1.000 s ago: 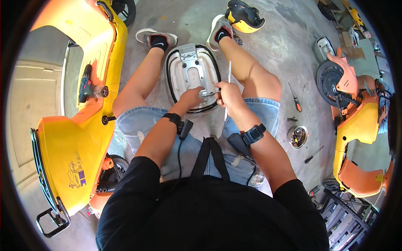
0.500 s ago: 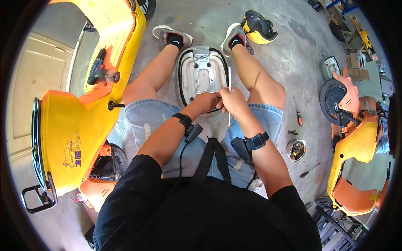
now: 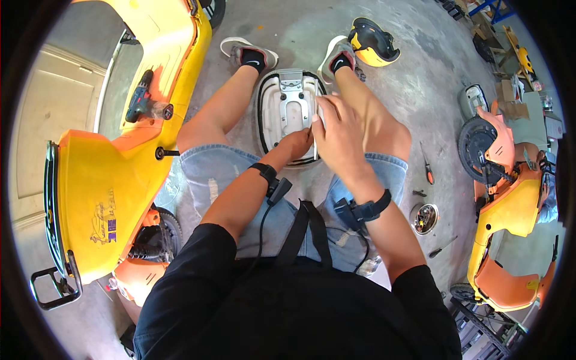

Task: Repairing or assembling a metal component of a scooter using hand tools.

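Note:
Between my legs lies an upturned scooter seat (image 3: pixel 273 99); its white underside has a black rim and a metal bracket (image 3: pixel 293 96) bolted along the middle. A thin white rod (image 3: pixel 316 151) stands lengthwise over the seat's right side. My left hand (image 3: pixel 294 146) is closed at the seat's near right part, its fingertips against the rod; the exact grip is partly hidden. Alongside the rod, my right hand (image 3: pixel 341 132) has its fingers stretched out and touches it with the fingertips.
A yellow scooter (image 3: pixel 90 198) stands at the left, with a cordless drill (image 3: pixel 141 102) on its footboard. Right of my leg are a screwdriver (image 3: pixel 427 168), a bowl of small parts (image 3: pixel 425 218) and another screwdriver (image 3: pixel 443 247). A yellow helmet (image 3: pixel 375 43) lies ahead; another scooter (image 3: pixel 504 210) is far right.
The rod has shifted left, from beside the seat to over its right side. My right hand has gone from gripping it to stretched fingers. My left hand stays nearly in place.

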`<state>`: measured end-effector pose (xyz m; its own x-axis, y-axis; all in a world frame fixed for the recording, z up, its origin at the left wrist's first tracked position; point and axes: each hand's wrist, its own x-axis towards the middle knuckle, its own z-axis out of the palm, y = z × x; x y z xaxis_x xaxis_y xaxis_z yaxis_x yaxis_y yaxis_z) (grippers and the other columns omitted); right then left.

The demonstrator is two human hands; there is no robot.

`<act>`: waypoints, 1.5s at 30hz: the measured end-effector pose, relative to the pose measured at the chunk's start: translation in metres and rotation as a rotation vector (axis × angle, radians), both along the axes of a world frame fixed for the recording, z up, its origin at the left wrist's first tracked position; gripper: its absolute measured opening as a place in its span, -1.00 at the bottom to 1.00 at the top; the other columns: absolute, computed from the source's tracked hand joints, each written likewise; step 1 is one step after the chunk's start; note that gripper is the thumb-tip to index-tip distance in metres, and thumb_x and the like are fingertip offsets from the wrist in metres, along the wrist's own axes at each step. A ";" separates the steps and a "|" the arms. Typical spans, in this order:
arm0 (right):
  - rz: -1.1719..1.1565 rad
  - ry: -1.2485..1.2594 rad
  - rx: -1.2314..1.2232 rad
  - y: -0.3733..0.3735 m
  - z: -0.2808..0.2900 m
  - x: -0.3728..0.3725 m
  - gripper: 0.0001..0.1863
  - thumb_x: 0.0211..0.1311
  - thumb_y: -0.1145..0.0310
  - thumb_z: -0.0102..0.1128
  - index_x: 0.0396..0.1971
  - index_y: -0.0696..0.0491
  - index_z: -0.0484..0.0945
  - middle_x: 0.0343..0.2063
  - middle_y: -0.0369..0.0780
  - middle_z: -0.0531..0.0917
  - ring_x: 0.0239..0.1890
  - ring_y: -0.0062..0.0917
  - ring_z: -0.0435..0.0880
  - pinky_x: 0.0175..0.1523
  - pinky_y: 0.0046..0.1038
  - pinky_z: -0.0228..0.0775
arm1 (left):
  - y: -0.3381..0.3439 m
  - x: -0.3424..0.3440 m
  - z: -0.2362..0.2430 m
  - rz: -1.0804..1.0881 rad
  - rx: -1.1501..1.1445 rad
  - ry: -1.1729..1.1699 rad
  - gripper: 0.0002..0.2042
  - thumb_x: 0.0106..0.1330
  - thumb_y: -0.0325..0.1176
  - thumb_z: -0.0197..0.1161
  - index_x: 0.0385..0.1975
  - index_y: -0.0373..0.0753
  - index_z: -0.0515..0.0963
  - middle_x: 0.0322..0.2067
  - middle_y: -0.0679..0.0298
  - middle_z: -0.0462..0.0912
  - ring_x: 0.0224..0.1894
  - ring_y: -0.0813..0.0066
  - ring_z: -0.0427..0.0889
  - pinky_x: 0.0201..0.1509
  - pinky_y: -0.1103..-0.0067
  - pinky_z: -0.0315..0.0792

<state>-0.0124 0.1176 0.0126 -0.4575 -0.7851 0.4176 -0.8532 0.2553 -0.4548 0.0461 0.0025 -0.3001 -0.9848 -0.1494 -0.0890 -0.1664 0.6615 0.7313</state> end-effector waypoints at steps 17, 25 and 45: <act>0.268 -0.044 -0.189 -0.014 -0.039 -0.025 -0.66 0.07 0.39 0.11 -0.84 0.11 0.33 -0.76 -0.17 0.41 -0.62 -0.27 0.38 -0.27 -0.34 0.24 | 0.011 0.012 0.079 -0.206 -0.057 0.066 -0.76 0.22 -0.38 0.03 -0.15 -0.26 0.47 -0.26 -0.02 0.62 -0.23 -0.03 0.60 -0.17 0.24 0.45; 0.166 -0.025 -0.208 -0.022 -0.036 -0.014 -0.64 0.05 0.42 0.11 -0.89 0.10 0.32 -0.80 -0.14 0.41 -0.64 -0.24 0.40 -0.29 -0.33 0.24 | 0.011 0.013 0.102 -0.144 0.169 0.081 -0.74 0.14 -0.43 0.11 -0.15 -0.24 0.53 -0.12 0.00 0.58 -0.02 0.08 0.54 0.02 0.36 0.39; -0.309 -1.480 0.099 0.003 -0.060 -0.029 -0.58 0.16 0.32 0.10 -0.04 0.28 0.42 -0.18 -0.07 0.58 -0.13 -0.39 0.60 -0.22 -0.46 0.54 | -0.014 0.035 0.110 0.277 0.032 -0.391 -0.48 0.14 -0.31 0.13 0.15 -0.22 0.29 -0.15 -0.08 0.59 -0.06 0.02 0.57 0.00 0.32 0.42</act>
<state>-0.0418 0.1206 -0.0476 -0.5520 -0.5793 -0.5997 0.4353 0.4133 -0.7998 0.0811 -0.0118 -0.1904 -0.8000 -0.3925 -0.4537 -0.5999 0.5317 0.5979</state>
